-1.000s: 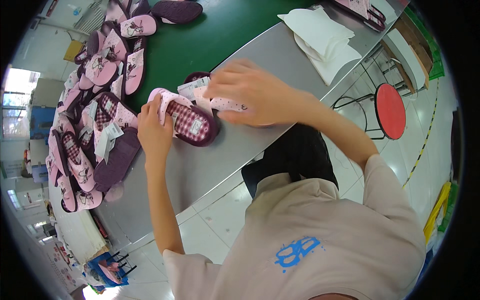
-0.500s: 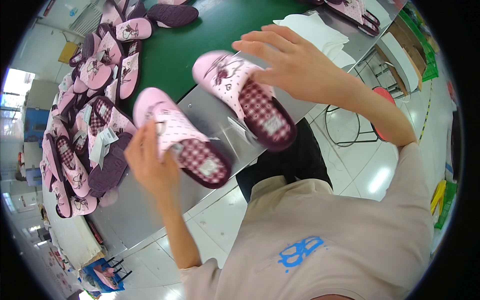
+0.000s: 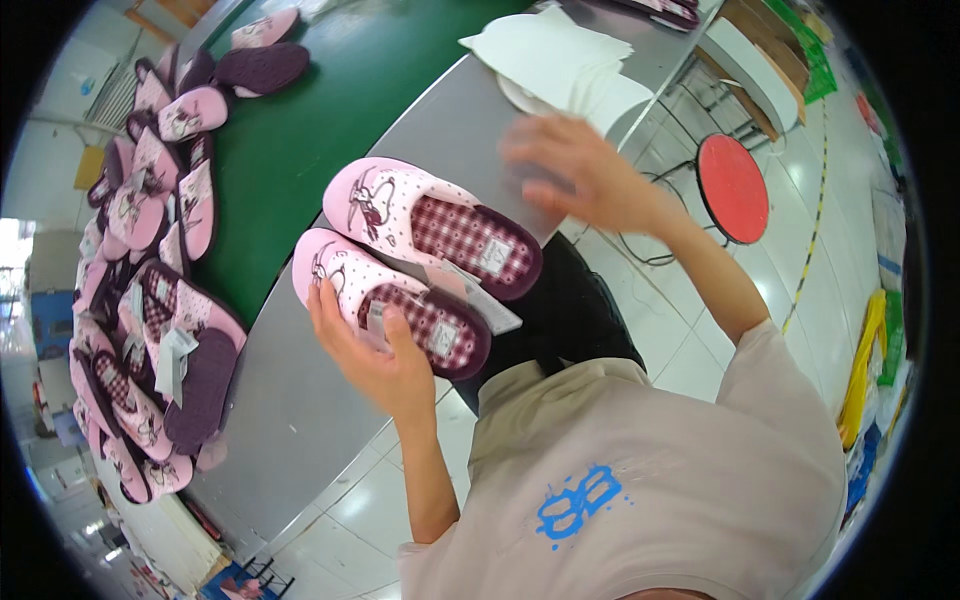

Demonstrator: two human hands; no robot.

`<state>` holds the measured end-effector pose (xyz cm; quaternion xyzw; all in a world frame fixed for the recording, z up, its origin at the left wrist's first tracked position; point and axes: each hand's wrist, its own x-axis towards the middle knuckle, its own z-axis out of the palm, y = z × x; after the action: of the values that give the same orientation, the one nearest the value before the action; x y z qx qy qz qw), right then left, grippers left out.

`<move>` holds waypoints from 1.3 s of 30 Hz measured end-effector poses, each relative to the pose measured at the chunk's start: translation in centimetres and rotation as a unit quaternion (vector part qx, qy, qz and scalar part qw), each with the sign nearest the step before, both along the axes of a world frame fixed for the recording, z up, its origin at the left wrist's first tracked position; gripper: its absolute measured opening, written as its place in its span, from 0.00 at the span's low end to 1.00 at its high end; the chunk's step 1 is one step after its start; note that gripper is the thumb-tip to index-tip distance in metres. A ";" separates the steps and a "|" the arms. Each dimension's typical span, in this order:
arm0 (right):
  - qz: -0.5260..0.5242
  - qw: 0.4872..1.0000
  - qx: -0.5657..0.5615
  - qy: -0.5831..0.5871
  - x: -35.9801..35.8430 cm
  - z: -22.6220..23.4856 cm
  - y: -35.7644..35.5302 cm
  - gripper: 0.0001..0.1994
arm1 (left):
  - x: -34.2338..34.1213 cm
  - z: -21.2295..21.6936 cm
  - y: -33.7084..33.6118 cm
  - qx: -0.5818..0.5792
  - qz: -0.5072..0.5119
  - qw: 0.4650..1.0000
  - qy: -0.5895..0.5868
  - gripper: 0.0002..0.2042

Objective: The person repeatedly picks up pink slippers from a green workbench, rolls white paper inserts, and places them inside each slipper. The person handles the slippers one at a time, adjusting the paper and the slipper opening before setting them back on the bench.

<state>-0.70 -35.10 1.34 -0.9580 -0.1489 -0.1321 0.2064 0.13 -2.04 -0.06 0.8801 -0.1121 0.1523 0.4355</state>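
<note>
Two pink slippers with dark purple soles and checked insoles lie side by side at the edge of the grey metal table (image 3: 290,420), toes pointing to the upper left. My left hand (image 3: 380,360) grips the nearer slipper (image 3: 345,275), fingers along its outer side and thumb at the foot opening. A white tag (image 3: 485,295) sticks out between the two. Beyond it rests the farther slipper (image 3: 395,205), which neither hand touches. My right hand (image 3: 580,170), blurred, is off to its right with thumb and fingers apart and nothing visible in them. White sheets (image 3: 550,60) are the closest thing past it.
A heap of similar slippers (image 3: 135,215) covers the left side of the table, by a green mat (image 3: 330,95). More slippers lie at the far edge. On the tiled floor to the right stands a red round stool (image 3: 732,188).
The two slippers have come together side by side. My right hand has let go of the farther one and moved away from it. The view has shifted to the right.
</note>
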 end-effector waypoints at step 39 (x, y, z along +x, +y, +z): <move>-0.321 0.942 0.083 -0.049 4.7 -2.4 -4.8 0.18 | -0.2 -1.3 -5.6 0.121 -0.164 0.974 -0.096 0.32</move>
<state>4.02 -39.85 -1.10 -0.9269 0.1686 -0.2496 0.2238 -0.06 -7.60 -1.36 0.8771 -0.3140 0.1482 0.3320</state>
